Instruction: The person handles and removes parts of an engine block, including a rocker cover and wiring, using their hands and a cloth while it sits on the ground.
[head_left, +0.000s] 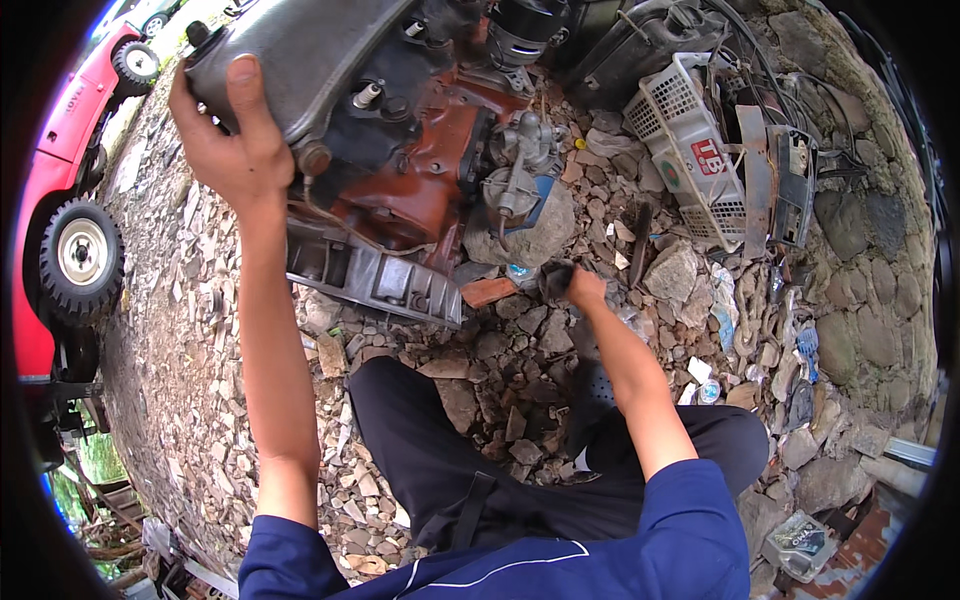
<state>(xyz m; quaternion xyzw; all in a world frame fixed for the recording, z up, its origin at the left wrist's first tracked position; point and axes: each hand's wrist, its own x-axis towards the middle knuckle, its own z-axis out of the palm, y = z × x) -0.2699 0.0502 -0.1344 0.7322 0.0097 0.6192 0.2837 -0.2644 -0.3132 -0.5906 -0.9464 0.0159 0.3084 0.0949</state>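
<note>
An engine with a red-brown block (440, 150) stands in front of me on the stones. My left hand (235, 150) grips the near left end of its grey metal valve cover (290, 60), thumb on top and fingers round the edge. Spark plugs (367, 95) stick up beside the cover. Low down by the engine's right side, my right hand (585, 288) is closed round a small dark object (556, 278), too blurred to name. Near that hand are a metal fuel pump-like part (510, 190) with a blue piece, and a large stone (540, 225).
Broken stones (510, 390) cover the ground. A white plastic crate (690, 150) with scrap parts leans at the right, before a stone wall (860, 240). A red vehicle (70, 130) stands at the far left. Litter and a clear plastic container (800, 545) lie at the right.
</note>
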